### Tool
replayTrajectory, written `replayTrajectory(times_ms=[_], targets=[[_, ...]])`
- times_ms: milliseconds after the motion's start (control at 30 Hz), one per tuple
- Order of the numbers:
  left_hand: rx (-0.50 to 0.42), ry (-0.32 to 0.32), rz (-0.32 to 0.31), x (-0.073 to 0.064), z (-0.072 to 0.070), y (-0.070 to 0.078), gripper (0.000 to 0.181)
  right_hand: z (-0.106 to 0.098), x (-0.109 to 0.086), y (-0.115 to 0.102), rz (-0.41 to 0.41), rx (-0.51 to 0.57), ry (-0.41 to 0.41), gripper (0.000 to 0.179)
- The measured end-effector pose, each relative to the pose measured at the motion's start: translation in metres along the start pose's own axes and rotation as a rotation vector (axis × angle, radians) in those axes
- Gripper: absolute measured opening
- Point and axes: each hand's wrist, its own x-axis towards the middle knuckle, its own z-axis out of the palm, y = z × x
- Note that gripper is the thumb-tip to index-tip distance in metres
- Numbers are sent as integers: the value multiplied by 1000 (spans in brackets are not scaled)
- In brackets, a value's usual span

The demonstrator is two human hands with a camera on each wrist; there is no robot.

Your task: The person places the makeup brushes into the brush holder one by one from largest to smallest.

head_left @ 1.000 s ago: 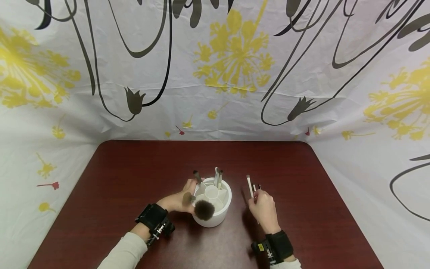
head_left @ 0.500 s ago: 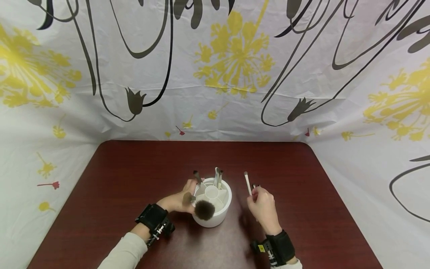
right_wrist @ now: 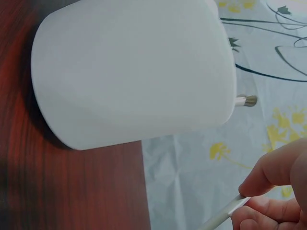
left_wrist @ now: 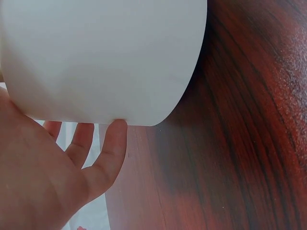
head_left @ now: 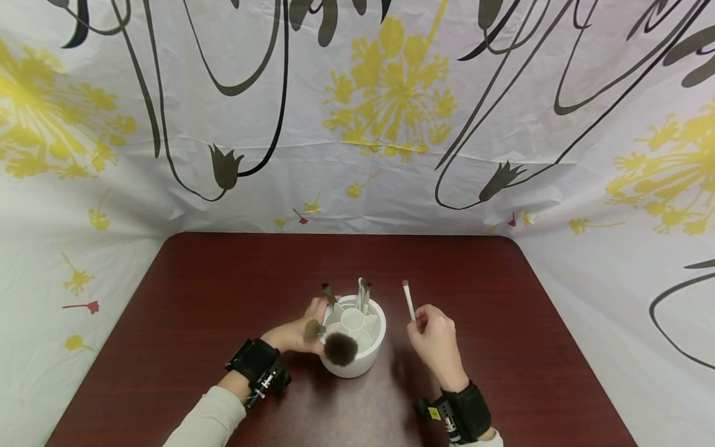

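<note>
A round white brush holder (head_left: 357, 365) with inner dividers stands upright on the table. My left hand (head_left: 292, 335) grips its left side; in the left wrist view the fingertips press against the smooth wall (left_wrist: 110, 62). Several makeup brushes stand in the holder, among them a big fluffy brush (head_left: 341, 349) leaning toward the front. To the right of the holder, and apart from it, my right hand (head_left: 438, 347) pinches a thin white makeup brush (head_left: 409, 300), small dark tip upward. The right wrist view shows thumb and fingers on the white handle (right_wrist: 221, 216).
Dark red wood table (head_left: 234, 267) lies under everything. A patterned white sheet (head_left: 313, 155) hangs close behind it and at both sides. Black camera straps (head_left: 469, 410) sit on both wrists.
My right hand's brush has shifted slightly left and away from me. Darker brush tips that showed beyond the right fingers have gone out of sight. The left hand and holder stay put.
</note>
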Motion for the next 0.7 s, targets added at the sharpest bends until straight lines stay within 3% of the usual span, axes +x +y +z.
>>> replayTrajectory(times_ms=[700], targets=[[-14, 8, 15, -1, 1, -2, 100, -12, 4, -20, -48, 94, 63, 11]])
